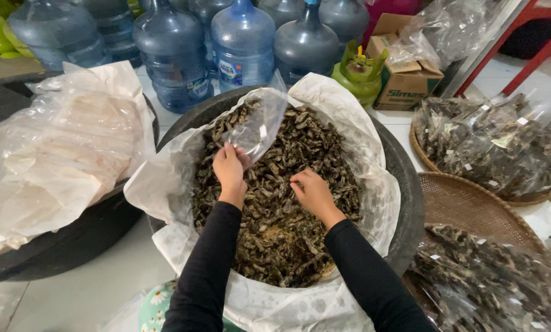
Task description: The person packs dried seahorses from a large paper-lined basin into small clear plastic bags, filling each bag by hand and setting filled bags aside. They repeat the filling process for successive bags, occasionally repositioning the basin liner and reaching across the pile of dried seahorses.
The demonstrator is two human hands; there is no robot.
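Left hand (229,167): pinches a clear bag (258,126) open above it.
Right hand (312,192): fingers curled into dried pieces (275,227) beneath it.

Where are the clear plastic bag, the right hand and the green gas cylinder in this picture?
clear plastic bag (258,126), head view, on the middle of its see-through side.
right hand (309,189), head view, on the back of the hand.
green gas cylinder (360,79), head view, on its body below the top guard.
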